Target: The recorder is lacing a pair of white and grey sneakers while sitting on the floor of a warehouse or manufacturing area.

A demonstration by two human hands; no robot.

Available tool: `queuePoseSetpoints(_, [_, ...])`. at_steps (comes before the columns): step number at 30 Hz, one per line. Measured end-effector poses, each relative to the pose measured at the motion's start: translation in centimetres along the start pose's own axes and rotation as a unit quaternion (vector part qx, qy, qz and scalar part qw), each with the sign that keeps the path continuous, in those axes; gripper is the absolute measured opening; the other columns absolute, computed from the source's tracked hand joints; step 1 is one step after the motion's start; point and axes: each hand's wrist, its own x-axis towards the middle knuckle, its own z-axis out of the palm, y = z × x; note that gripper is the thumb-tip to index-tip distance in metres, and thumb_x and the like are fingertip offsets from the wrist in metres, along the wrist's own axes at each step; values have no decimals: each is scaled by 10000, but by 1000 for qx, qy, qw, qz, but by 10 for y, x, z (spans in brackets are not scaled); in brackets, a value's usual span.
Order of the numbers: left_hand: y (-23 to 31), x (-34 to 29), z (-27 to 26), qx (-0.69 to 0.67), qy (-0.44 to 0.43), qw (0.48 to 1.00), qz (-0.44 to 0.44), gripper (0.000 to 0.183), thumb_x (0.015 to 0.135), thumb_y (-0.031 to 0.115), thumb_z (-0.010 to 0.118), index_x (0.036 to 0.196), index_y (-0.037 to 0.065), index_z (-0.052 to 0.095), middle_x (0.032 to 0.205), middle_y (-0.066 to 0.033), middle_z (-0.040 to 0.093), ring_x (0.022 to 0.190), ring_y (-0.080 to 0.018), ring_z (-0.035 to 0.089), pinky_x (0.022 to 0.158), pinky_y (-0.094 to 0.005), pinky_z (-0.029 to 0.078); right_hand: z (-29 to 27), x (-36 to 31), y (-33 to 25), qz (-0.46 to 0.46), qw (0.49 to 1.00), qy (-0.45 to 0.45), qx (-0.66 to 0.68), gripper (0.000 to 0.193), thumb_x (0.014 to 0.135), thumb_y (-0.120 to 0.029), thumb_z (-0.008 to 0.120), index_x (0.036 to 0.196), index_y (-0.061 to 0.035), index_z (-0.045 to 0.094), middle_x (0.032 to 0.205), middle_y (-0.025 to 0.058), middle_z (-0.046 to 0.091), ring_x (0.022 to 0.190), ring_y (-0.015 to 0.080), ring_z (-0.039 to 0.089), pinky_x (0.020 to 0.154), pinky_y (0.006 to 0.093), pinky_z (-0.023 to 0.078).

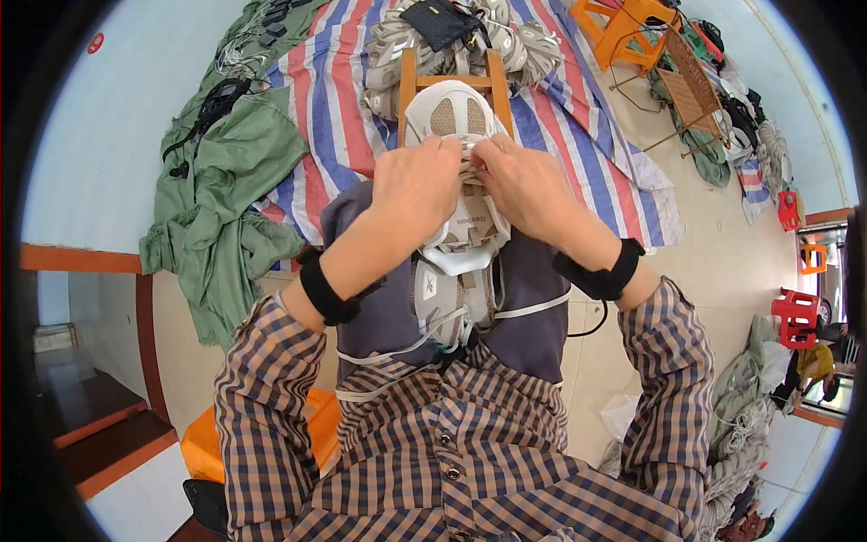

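Observation:
A white and beige sneaker [449,101] with a mesh toe points away from me, above my lap. My left hand [418,185] is closed at the left side of its lacing, fingertips mostly hidden behind the knuckles. From the right, my right hand [531,185] pinches at the same rows of pale shoelace [468,152]. The shoe's tongue and collar face me below the hands. Another light grey sneaker [430,287] lies between my thighs, partly covered. Loose white laces [535,308] run across both dark-covered thighs.
Beyond the shoe stands a wooden stool frame [497,81], with a pile of sneakers [386,56] and a black pouch [441,23] behind it. Striped sheeting [336,108] covers the floor. Green cloth [230,203] lies left; an orange stool [623,29] and woven chair [694,83] stand right.

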Motion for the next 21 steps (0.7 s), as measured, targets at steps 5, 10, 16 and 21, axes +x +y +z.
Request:
queuePoseSetpoints(5, [-11,19,-10,-104,-121,987,-24,184,690,169,631,822,44,604,783,-118,629,781,-303,620,665,-414,478,1,12,13,-14,997,-59,56,141,761,-98,540,884,-30,552,872,155,594,785,352,598,691,435,480])
queuePoseSetpoints(10, [-18,28,-26,-125,-259,958,1,123,688,137,591,761,53,644,786,-162,646,802,-343,632,713,-430,490,-9,23,8,17,990,-134,48,147,736,-109,551,855,-23,535,805,153,577,733,351,585,664,429,472])
queuePoseSetpoints(16, [-5,5,-1,-113,-4,993,-21,96,715,107,569,758,28,606,773,-164,619,777,-333,608,687,-405,468,-4,9,3,-23,999,-17,22,200,737,-107,581,916,-26,548,843,163,591,784,339,609,689,437,488])
queuePoseSetpoints(21, [-10,16,-15,-209,-71,974,-46,94,716,94,600,755,10,594,778,-162,626,719,-310,615,627,-389,468,-17,26,-3,-88,996,14,-16,232,715,-70,630,923,-21,541,885,155,575,765,330,612,612,426,499])
